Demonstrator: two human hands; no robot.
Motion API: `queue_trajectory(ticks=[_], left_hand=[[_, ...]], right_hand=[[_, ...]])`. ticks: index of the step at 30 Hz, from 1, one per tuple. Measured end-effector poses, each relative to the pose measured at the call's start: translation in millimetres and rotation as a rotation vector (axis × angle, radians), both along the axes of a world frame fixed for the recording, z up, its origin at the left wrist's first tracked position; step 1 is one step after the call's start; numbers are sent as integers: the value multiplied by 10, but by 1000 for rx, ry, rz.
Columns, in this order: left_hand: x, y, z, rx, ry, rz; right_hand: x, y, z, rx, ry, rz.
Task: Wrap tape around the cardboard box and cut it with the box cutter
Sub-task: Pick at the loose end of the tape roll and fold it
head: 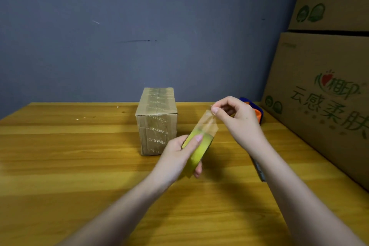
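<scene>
A wooden table (60,156) with a warm yellow grain fills the lower part of the view, set against a blue-grey wall (139,26). Toward the middle of the table stands a small cardboard box (156,124), upright, its top seam and front face already covered with clear tape printed with pale lettering. Just in front of it and slightly to its right, the left hand (177,158) is wrapped around a yellowish tape roll (197,150), thumb pressed across the near face and the other fingers curled behind it, so the roll is held above the table and apart from the box. From the roll a clear strip of tape (207,124) rises up and to the right to the right hand (239,118), whose thumb and forefinger are pinched closed on the strip's free end while the remaining fingers are loosely curled. Behind that hand, partly hidden, a blue and orange object (257,112) lies near the wall; what it is cannot be told. Beside the right forearm a dark slim object (259,170) lies on the table, mostly hidden. At the far right, large printed cartons (319,96) are stacked along the table's edge
</scene>
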State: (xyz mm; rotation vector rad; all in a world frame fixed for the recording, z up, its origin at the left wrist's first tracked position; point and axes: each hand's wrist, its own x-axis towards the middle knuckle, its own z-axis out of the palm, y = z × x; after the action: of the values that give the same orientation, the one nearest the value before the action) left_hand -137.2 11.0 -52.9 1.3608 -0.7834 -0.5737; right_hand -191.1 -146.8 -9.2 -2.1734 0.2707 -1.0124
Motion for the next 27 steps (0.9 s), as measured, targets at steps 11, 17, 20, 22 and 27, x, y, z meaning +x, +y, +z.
queue_trajectory(ticks=[11, 17, 20, 22, 27], left_hand=[[40, 107, -25, -94, -152, -8], [25, 106, -49, -167, -193, 79], [13, 107, -61, -184, -173, 93], [9, 107, -81, -190, -175, 106], [12, 118, -103, -163, -219, 125]], right_hand=[[39, 56, -104, 238, 13, 167], [57, 122, -159, 305, 42, 234], [53, 151, -178, 341, 29, 265], [54, 184, -197, 360, 18, 277], [36, 232, -261, 414, 72, 283]])
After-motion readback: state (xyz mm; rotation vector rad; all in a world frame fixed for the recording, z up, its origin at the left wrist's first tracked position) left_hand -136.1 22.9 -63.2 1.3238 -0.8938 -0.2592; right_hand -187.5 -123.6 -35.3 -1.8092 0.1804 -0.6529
